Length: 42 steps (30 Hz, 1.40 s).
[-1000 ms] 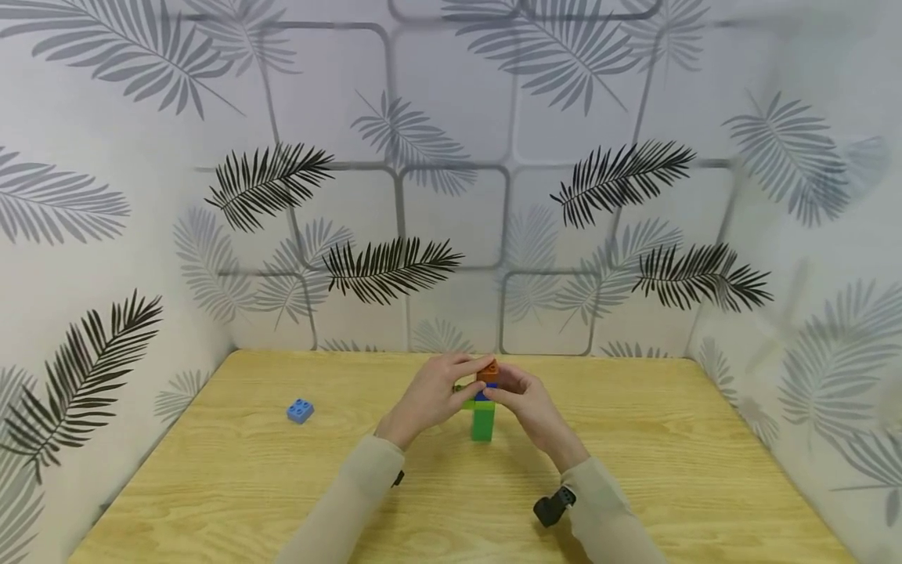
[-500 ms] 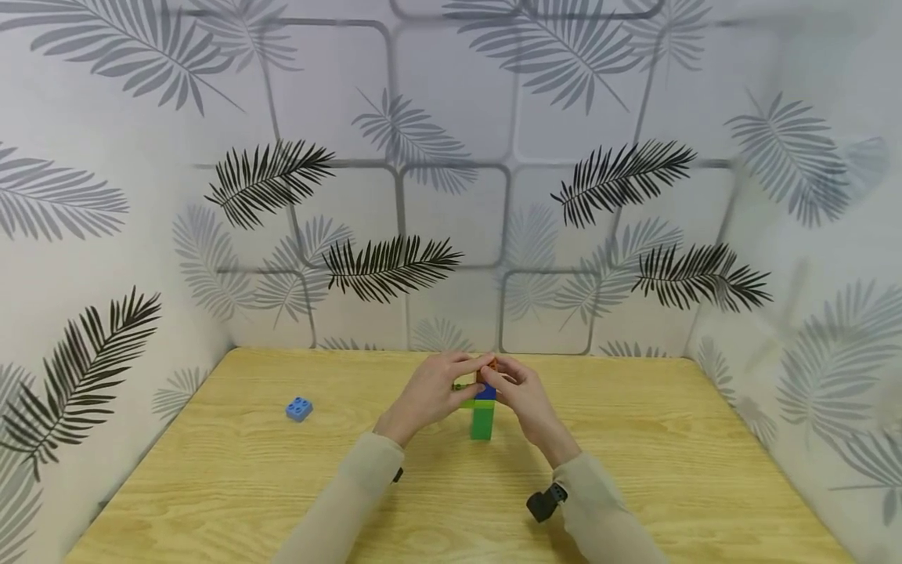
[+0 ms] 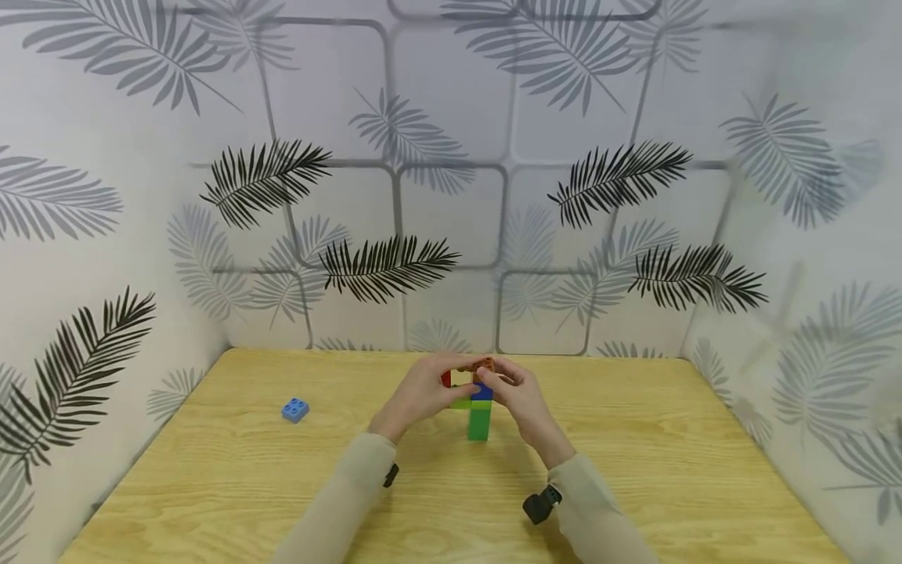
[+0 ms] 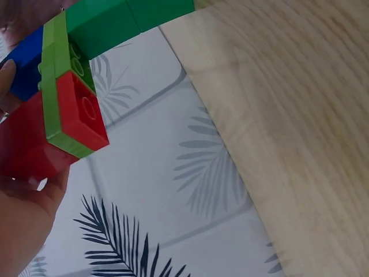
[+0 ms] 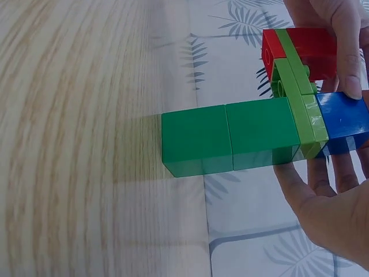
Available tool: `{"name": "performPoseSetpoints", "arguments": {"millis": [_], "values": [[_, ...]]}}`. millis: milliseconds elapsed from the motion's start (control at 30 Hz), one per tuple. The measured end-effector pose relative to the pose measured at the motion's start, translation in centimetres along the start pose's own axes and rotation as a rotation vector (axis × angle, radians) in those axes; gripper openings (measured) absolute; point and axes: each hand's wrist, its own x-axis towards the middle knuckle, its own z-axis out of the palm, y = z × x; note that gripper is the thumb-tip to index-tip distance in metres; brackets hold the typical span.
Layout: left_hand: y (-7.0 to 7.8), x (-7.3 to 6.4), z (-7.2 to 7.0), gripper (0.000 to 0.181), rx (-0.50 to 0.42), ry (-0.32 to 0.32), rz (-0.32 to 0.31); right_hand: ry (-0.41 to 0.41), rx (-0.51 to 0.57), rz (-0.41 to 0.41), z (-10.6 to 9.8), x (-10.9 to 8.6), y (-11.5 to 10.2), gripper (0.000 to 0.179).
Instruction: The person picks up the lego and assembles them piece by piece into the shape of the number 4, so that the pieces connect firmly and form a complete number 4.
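A tower of toy building bricks stands upright on the table, with green bricks (image 5: pixel 196 138) at its base. Above them come lime-green plates (image 5: pixel 300 109), a blue brick (image 5: pixel 344 112) and an orange brick (image 3: pixel 484 365) on top. Red bricks (image 5: pixel 314 52) sit above and below the lime plate's side arm. My left hand (image 3: pixel 421 389) grips the tower from the left, thumb on the blue brick. My right hand (image 3: pixel 524 398) holds the orange brick between thumb and fingers; some fingers are hidden behind the tower.
A loose light-blue brick (image 3: pixel 295 410) lies on the wooden table (image 3: pixel 211 486), left of the hands. Patterned leaf walls (image 3: pixel 451 305) close off the back and both sides.
My right thumb has risen from the blue brick to the orange brick. The left hand stays around the tower, and a red brick now shows beside it.
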Motion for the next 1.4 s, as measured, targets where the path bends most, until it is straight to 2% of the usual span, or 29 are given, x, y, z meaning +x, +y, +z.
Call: {"name": "performPoseSetpoints", "arguments": {"millis": [167, 367, 467, 567, 667, 800, 867, 967, 1067, 1200, 1300, 1400], "values": [[-0.8, -0.4, -0.6, 0.036, -0.108, 0.101, -0.089, 0.019, -0.017, 0.012, 0.1, 0.0, -0.1, 0.044], [-2.2, -1.7, -1.7, 0.014, -0.235, 0.34, -0.163, 0.016, -0.013, 0.016, 0.1, -0.1, -0.1, 0.045], [-3.0, -2.4, -2.4, 0.014, -0.297, 0.422, -0.243, 0.017, -0.024, 0.016, 0.2, -0.2, -0.2, 0.047], [-3.6, -3.2, -3.2, 0.015, -0.326, 0.469, -0.33, 0.012, -0.025, 0.022, 0.2, -0.2, -0.2, 0.047], [-3.5, -4.2, -4.5, 0.016, -0.352, 0.487, -0.383, 0.013, -0.018, 0.026, 0.2, -0.1, -0.1, 0.046], [-3.1, -5.4, -6.4, 0.018, -0.383, 0.474, -0.418, 0.023, -0.015, 0.017, 0.2, 0.0, 0.1, 0.045], [-3.4, -5.9, -7.1, 0.02, -0.401, 0.467, -0.448, 0.025, -0.016, 0.014, 0.3, 0.1, 0.2, 0.045], [-4.4, -6.6, -7.8, 0.022, -0.423, 0.46, -0.498, 0.021, -0.025, 0.015, 0.2, 0.0, 0.3, 0.046], [-6.4, -7.1, -8.0, 0.023, -0.437, 0.467, -0.537, 0.023, -0.034, 0.011, 0.1, 0.0, 0.3, 0.046], [-9.1, -8.0, -8.0, 0.026, -0.427, 0.483, -0.56, 0.028, -0.029, -0.003, 0.1, 0.1, 0.4, 0.045], [-10.0, -8.7, -8.3, 0.03, -0.408, 0.49, -0.561, 0.029, -0.027, -0.01, 0.1, 0.2, 0.4, 0.045], [-10.7, -9.5, -8.9, 0.031, -0.36, 0.465, -0.55, 0.021, -0.02, -0.008, 0.2, 0.2, 0.5, 0.045]]}}
